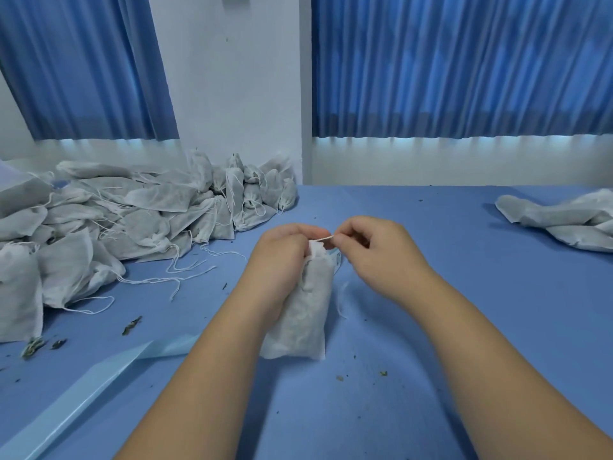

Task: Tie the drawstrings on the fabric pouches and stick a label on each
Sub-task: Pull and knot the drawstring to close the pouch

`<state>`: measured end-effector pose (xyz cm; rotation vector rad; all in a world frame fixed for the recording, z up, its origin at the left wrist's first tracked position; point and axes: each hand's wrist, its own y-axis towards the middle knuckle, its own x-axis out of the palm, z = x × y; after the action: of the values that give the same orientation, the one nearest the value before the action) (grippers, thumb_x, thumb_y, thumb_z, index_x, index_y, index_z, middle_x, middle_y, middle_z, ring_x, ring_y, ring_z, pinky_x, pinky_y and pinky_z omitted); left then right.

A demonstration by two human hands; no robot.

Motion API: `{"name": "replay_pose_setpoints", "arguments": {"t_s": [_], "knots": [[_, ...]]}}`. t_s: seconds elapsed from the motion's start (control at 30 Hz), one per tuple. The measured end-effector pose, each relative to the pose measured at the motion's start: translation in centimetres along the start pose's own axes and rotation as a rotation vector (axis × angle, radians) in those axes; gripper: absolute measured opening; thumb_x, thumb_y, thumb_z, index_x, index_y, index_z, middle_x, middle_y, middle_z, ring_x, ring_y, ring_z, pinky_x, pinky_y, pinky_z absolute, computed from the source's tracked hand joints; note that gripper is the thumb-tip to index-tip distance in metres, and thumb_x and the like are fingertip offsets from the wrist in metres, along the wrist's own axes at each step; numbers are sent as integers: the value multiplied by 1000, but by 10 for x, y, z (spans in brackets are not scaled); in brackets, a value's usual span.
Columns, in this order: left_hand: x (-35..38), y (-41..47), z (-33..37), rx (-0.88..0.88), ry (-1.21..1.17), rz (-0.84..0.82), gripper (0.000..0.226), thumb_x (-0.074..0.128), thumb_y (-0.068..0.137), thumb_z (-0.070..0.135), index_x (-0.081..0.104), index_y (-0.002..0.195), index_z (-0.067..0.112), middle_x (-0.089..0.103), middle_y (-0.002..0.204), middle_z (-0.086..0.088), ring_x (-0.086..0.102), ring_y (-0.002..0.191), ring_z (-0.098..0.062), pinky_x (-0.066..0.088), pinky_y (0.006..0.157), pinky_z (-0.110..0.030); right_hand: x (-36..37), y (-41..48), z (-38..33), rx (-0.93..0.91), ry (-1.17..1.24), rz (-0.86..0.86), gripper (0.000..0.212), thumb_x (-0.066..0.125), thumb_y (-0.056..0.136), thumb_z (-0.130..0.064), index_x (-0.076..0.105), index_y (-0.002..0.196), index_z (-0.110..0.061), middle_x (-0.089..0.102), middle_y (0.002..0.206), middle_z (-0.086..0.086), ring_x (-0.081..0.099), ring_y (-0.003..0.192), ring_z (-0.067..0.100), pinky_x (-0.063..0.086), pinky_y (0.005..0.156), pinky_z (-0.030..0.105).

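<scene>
**Hands at the pouch neck, string pulled tight**

Left hand [282, 260] is clamped round the neck of the pouch [298, 323], fingers curled over the gathered top. The right hand [374, 257] pinches the string [324, 239] between thumb and forefinger, just beside the left. The pouch stands tilted at mid-table, its base on the table [464, 343]. No label shows on its near face.

The knot looks unfinished, so this is likely the tying step. The string is thin and the held length short; it could slip out of the pinch, and the neck would then loosen. A hard sideways tug could tip the pouch or pull it from the left hand, and dried bits might spill, as the crumbs [132, 323] already lying about suggest. A loose end [341, 300] hangs to the right of the pouch and could get caught in the knot. Something blue and white [336, 260] sits just behind the neck; what it is cannot be told.

A pile [132, 210] of pouches fills the left, its loose strings [185, 277] trailing toward the centre, where they could snag. A paper strip [99, 370] lies at lower left. Crumpled cloth [564, 220] sits at far right. Between these, the table is open ahead of, right of and nearer than the pouch. The far edge meets the wall.
</scene>
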<state>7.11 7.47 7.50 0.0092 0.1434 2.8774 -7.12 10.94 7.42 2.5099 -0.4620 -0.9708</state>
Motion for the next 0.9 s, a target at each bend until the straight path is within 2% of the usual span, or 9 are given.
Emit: {"name": "replay_pose_setpoints", "arguments": {"t_s": [0.07,0.13,0.2,0.27,0.3,0.47,0.63,0.77,0.9], "knots": [[-2,-2,2,-25,51,-62,32,46,56,12,75,69,17,75,83,-11,64,73,-23,51,73,-33,-4,-1,-1,45,127,16,29,60,90,-14,65,65,-27,47,51,-1,43,45,7,33,45,15],[-3,-5,5,-66,117,-181,30,47,56,20,74,69,19,72,75,-9,59,63,-20,47,62,-27,-7,-5,-1,69,177,33,28,60,90,-13,65,65,-25,44,51,4,44,44,11,36,43,15],[-3,-7,8,-99,211,-335,25,52,68,37,72,70,23,68,69,-2,54,56,-15,43,56,-24,-9,-10,3,74,142,46,24,62,90,-17,66,67,-24,37,46,-9,35,43,6,32,43,14],[-4,-8,6,-50,321,-427,31,55,84,50,70,73,25,66,69,1,54,61,-13,43,63,-26,-13,-15,7,67,113,52,21,64,90,-20,67,69,-25,37,43,-13,33,44,6,28,43,13],[-3,-8,4,-8,345,-446,31,56,91,48,69,76,24,67,70,3,55,64,-12,43,67,-26,-15,-18,10,62,113,60,21,64,90,-21,68,70,-25,37,42,-13,33,44,7,28,43,13],[0,-14,2,99,278,-409,23,57,98,14,68,78,14,74,80,1,68,76,-11,52,75,-19,-19,-31,13,5,118,153,18,67,87,-19,67,71,-27,34,42,-11,31,44,8,28,43,14],[7,-20,1,109,244,-437,31,57,99,27,70,72,19,72,75,0,66,76,-9,47,82,-26,-20,-35,7,-47,77,249,17,67,85,-17,63,73,-28,34,44,-11,35,46,7,31,47,12],[8,-22,5,66,66,-471,33,56,97,33,74,71,23,68,70,0,61,64,-7,44,69,-24,-19,-37,9,-16,123,240,20,67,83,-12,59,69,-24,31,43,-10,32,45,7,29,46,15],[9,-20,7,30,-120,-343,31,55,96,29,80,80,18,65,67,2,56,58,-9,44,61,-23,-18,-39,9,16,178,146,21,69,85,-13,60,68,-21,30,45,-11,29,46,7,25,45,15]]}}
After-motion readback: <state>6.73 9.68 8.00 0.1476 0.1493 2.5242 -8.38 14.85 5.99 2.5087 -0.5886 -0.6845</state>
